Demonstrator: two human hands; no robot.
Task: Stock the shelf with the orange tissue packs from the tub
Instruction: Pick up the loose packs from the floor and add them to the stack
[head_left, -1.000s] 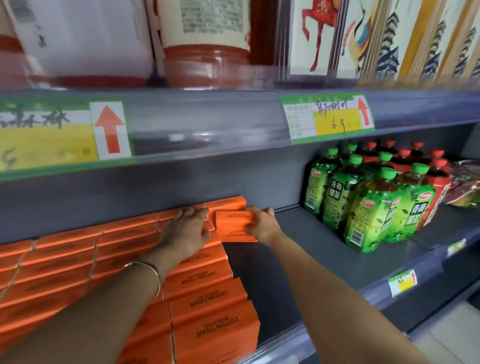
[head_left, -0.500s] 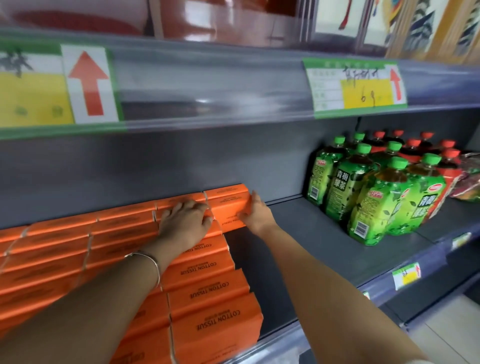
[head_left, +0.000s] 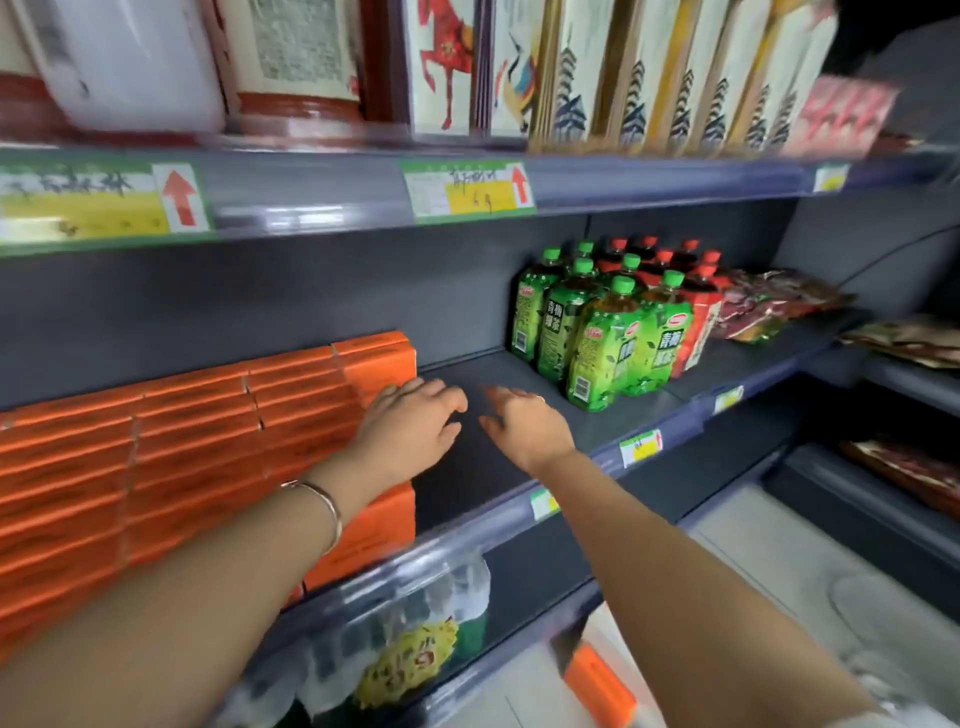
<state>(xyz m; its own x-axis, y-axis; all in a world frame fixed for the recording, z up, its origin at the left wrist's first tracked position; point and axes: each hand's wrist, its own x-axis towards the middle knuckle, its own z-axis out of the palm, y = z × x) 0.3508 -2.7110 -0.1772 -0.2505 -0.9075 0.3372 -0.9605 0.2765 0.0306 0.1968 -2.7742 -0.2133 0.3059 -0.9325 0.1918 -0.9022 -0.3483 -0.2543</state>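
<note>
Several orange tissue packs (head_left: 187, 447) lie in rows on the left part of the grey shelf (head_left: 483, 467). The rearmost pack (head_left: 379, 358) stands at the right end of the back row. My left hand (head_left: 410, 431) hovers just right of the packs with its fingers spread, holding nothing. My right hand (head_left: 524, 426) is beside it over the bare shelf, fingers relaxed and empty. At the bottom edge, another orange pack (head_left: 597, 686) shows below the shelf; the tub is not visible.
Green and red bottles (head_left: 608, 327) stand on the same shelf to the right, with foil snack bags (head_left: 769, 306) beyond. Boxes and jars fill the upper shelf (head_left: 571, 78). A clear price rail (head_left: 395, 587) fronts the shelf. Light floor (head_left: 779, 587) lies lower right.
Both hands have let go of the last pack, which now sits at the back row's right end, and have drawn back toward me and to the right. The view swung rightward.
</note>
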